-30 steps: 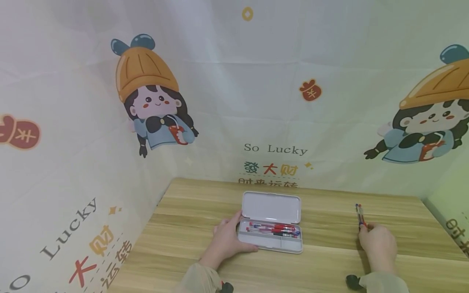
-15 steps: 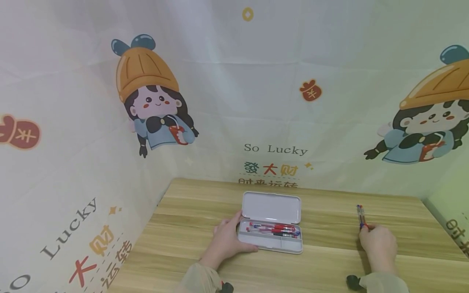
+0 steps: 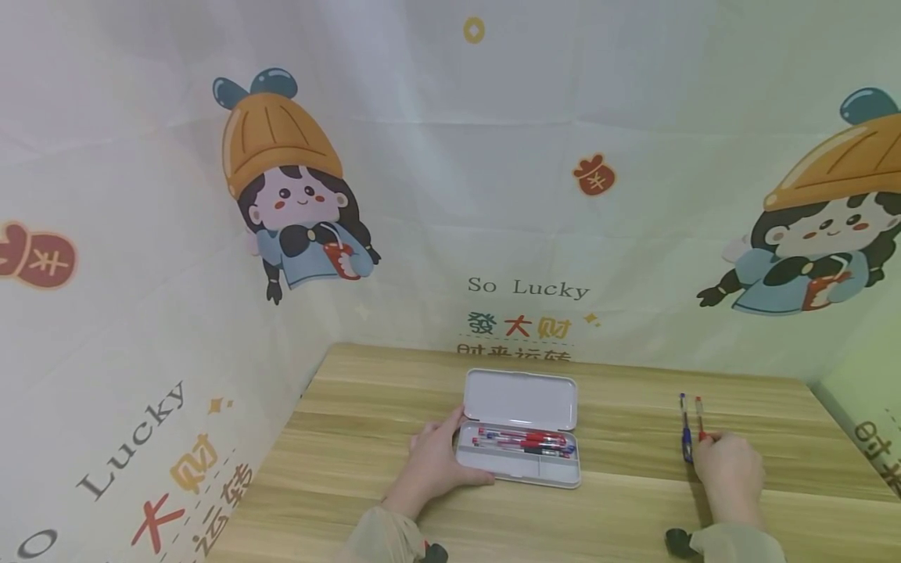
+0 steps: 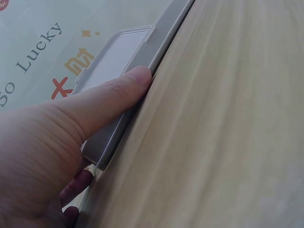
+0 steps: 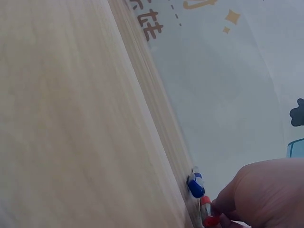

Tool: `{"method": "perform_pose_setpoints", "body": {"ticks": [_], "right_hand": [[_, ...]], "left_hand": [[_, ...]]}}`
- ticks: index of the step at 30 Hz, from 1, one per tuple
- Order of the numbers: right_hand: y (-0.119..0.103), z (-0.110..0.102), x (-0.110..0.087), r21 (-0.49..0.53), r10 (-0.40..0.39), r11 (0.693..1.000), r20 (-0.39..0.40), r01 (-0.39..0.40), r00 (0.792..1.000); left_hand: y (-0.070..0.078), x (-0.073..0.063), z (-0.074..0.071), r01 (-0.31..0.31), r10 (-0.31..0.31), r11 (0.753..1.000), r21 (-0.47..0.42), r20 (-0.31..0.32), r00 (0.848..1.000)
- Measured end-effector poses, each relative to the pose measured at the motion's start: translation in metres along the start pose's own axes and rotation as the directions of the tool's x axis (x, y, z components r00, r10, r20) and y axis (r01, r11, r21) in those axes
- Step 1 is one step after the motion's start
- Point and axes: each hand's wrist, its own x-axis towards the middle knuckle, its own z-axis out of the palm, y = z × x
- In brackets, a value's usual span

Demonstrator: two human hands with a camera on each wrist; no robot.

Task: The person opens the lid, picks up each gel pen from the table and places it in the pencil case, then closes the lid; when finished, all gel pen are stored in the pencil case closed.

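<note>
A light grey pencil case [image 3: 503,467] lies with its lid raised on the wooden table. My left hand [image 3: 438,460] grips its left end, the thumb along the front wall, as the left wrist view also shows. Several red, blue and black pens [image 3: 524,439] fill the case's back compartment. Over to the right, my right hand [image 3: 728,469] pinches a red pen [image 3: 700,414] near its lower end, which the fingers partly hide. Just left of those fingertips a blue pen [image 3: 686,438] lies on the table; its blue end [image 5: 195,185] shows beside the red one in the right wrist view.
The wooden table [image 3: 619,500] stretches between the case and the right hand. A pale printed cloth [image 3: 422,195] hangs behind and to the sides of the table. In the case, a small divider marks off the front right corner.
The two pens at the right hand, close together before, have come apart. The blue one now lies to the left, outside the fingers, while the red one stays pinched. The left hand has kept its place.
</note>
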Motion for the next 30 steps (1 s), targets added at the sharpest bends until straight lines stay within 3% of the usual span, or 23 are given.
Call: {"method": "perform_pose_setpoints", "body": {"ticks": [4,8,18,23,30], "right_hand": [[-0.004,-0.002,-0.001,0.02,-0.001,1.0,-0.036,0.002,0.999],[-0.017,-0.009,-0.001,0.006,-0.027,1.0,-0.009,0.027,1.0],[-0.051,-0.013,-0.01,0.034,-0.237,0.971,0.013,0.236,0.972],[-0.064,-0.009,-0.015,0.059,-0.332,0.942,-0.001,0.331,0.943],[-0.08,-0.001,-0.024,0.058,-0.478,0.876,-0.029,0.479,0.878]], "left_hand": [[0.0,0.0,0.0,-0.006,0.006,1.0,-0.002,0.0,1.0],[-0.001,0.0,0.001,-0.01,0.01,1.0,0.003,-0.002,1.0],[-0.001,0.001,0.001,-0.008,0.008,1.0,-0.001,-0.001,1.0],[0.0,0.0,0.0,-0.006,0.006,1.0,0.002,-0.002,1.0],[0.0,0.0,0.0,-0.013,0.013,1.0,-0.001,0.0,1.0]]}}
